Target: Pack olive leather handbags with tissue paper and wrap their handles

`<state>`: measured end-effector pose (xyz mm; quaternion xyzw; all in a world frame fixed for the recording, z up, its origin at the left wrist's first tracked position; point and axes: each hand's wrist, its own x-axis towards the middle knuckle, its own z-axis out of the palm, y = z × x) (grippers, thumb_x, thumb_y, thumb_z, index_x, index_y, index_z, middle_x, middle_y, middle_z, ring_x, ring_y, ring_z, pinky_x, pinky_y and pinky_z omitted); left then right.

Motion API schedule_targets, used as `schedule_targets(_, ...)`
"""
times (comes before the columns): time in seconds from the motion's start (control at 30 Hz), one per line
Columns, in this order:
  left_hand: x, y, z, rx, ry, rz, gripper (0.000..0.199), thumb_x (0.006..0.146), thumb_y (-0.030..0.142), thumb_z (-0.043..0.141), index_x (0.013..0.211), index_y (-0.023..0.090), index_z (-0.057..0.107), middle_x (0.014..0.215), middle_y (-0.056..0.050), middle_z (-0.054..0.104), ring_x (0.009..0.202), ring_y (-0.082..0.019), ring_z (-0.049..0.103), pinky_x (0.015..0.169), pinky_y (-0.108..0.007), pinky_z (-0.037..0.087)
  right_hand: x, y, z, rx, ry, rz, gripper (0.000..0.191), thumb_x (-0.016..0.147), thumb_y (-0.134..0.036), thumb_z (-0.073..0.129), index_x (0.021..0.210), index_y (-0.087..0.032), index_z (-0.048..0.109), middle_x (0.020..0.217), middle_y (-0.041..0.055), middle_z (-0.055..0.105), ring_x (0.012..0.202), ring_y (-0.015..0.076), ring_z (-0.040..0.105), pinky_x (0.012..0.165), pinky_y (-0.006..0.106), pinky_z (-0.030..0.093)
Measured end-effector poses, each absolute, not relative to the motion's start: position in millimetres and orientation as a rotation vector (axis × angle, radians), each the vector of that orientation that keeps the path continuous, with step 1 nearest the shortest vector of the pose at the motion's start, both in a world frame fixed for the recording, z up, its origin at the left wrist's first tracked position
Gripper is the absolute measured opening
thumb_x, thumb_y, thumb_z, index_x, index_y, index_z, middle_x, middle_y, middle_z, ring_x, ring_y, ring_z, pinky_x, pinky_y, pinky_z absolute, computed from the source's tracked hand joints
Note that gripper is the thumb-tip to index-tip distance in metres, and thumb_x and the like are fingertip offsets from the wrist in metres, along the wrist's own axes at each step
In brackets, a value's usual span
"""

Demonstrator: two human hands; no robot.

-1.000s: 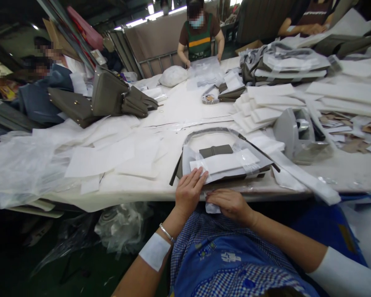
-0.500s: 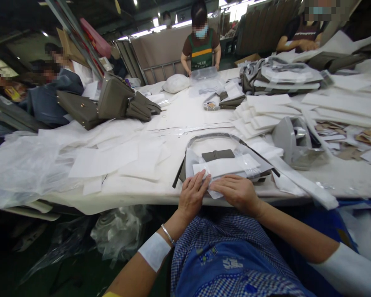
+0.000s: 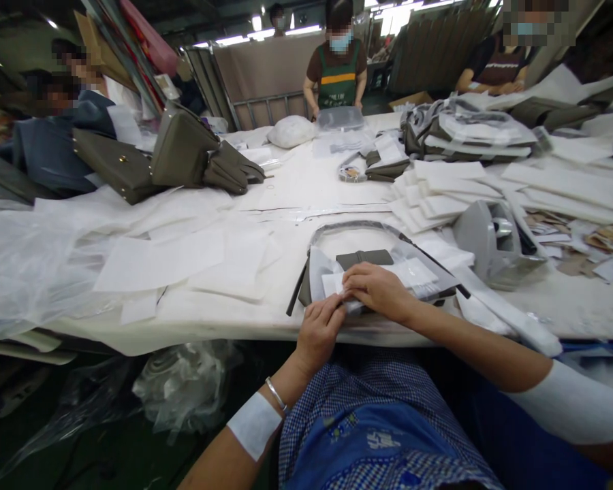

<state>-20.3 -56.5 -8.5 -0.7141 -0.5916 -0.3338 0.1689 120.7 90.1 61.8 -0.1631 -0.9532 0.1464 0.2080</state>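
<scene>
A dark grey-green bag point(image 3: 304, 292) lies flat at the table's front edge, partly wrapped in white sheet. Its long strap point(image 3: 311, 239) arches behind it in clear film. On top are a small dark flap point(image 3: 364, 258) and a folded white wrap point(image 3: 415, 271). My left hand point(image 3: 321, 332) rests at the near edge of the wrap, fingers together and curled. My right hand point(image 3: 376, 289) lies over the wrap from the right, fingers bent, its tips meeting the left fingertips. What the fingertips pinch is too small to make out.
A grey tape dispenser point(image 3: 483, 235) stands to the right, near stacked white sheets point(image 3: 439, 190). Dark bags point(image 3: 181, 150) and loose white sheets point(image 3: 158, 258) lie left. A person point(image 3: 338, 68) stands across the table point(image 3: 291, 204).
My right hand has moved up and left onto the white wrap, its fingers more bent. My left hand has shifted slightly down, its fingers now curled. The view has shifted a little.
</scene>
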Motion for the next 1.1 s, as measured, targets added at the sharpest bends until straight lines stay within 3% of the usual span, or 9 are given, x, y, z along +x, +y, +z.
schedule_targets(0.1,-20.2,-56.0,-6.5,-2.028,-1.690,-0.998,0.016,0.096,0.015,0.053,0.108,0.018,0.063,0.124,-0.010,0.066,0.112,-0.021,0.061,0.097,-0.036,0.047,115.4,99.7,61.6,-0.495,-2.708,0.597,0.006,0.086,-0.019,0.066,0.082,-0.021,0.071,0.103,0.0055,0.064,0.097,0.0198,0.059,0.084,0.029,0.046)
schedule_targets(0.23,-21.2,-57.2,-2.6,-2.030,-1.700,-0.979,0.016,0.095,0.016,0.054,0.109,0.017,0.062,0.120,-0.010,0.068,0.107,-0.021,0.063,0.095,-0.035,0.048,109.7,105.0,69.2,-0.560,-2.801,0.783,0.002,0.083,-0.019,0.067,0.081,-0.019,0.069,0.095,0.0033,0.062,0.088,0.0179,0.060,0.078,0.027,0.044)
schedule_targets(0.43,-23.3,-58.1,-1.2,-2.092,-1.626,-0.830,0.035,0.098,0.018,0.051,0.133,0.019,0.053,0.134,-0.009,0.062,0.117,-0.022,0.058,0.095,-0.037,0.047,100.8,111.1,73.4,-0.662,-2.837,0.687,0.004,0.082,-0.017,0.067,0.082,-0.019,0.064,0.090,0.0019,0.061,0.076,0.0151,0.056,0.069,0.025,0.038)
schedule_targets(0.67,-15.8,-55.4,7.5,-2.038,-1.754,-0.700,0.046,0.092,0.012,0.055,0.138,0.015,0.050,0.133,-0.010,0.062,0.114,-0.024,0.059,0.093,-0.039,0.049,98.3,105.6,64.7,-0.769,-2.595,0.593,0.016,0.081,-0.022,0.073,0.089,-0.019,0.059,0.084,0.0015,0.061,0.071,0.0150,0.055,0.067,0.026,0.039)
schedule_targets(0.83,-15.8,-53.3,11.4,-2.062,-1.735,-0.721,0.051,0.088,0.006,0.054,0.138,0.016,0.049,0.133,-0.009,0.063,0.112,-0.025,0.060,0.094,-0.040,0.050,173.0,113.4,79.5,-0.736,-2.303,0.506,0.008,0.090,-0.023,0.061,0.097,-0.021,0.063,0.096,0.0038,0.067,0.088,0.0173,0.063,0.084,0.028,0.047)
schedule_targets(0.97,-17.7,-52.5,11.0,-2.068,-1.688,-0.773,0.051,0.089,0.010,0.053,0.140,0.017,0.048,0.131,-0.009,0.064,0.112,-0.025,0.060,0.095,-0.040,0.050,281.5,152.2,101.5,-1.214,-2.035,0.236,0.021,0.090,-0.029,0.059,0.108,-0.020,0.067,0.109,0.0078,0.070,0.090,0.0211,0.067,0.087,0.034,0.048)
schedule_targets(1.03,-17.5,-52.4,10.4,-2.059,-1.666,-0.787,0.051,0.090,0.012,0.052,0.140,0.017,0.048,0.130,-0.009,0.065,0.111,-0.025,0.061,0.094,-0.040,0.050,326.2,176.4,110.4,-1.508,-1.928,0.182,0.024,0.089,-0.030,0.060,0.107,-0.017,0.069,0.106,0.0112,0.072,0.088,0.0230,0.067,0.084,0.035,0.048)
schedule_targets(1.1,-17.0,-52.5,9.9,-2.053,-1.655,-0.789,0.050,0.091,0.012,0.052,0.140,0.017,0.048,0.130,-0.009,0.065,0.111,-0.025,0.062,0.094,-0.040,0.050,353.3,197.6,116.2,-1.692,-1.906,0.202,0.022,0.088,-0.030,0.062,0.094,-0.012,0.073,0.088,0.0130,0.074,0.080,0.0232,0.068,0.079,0.035,0.048)
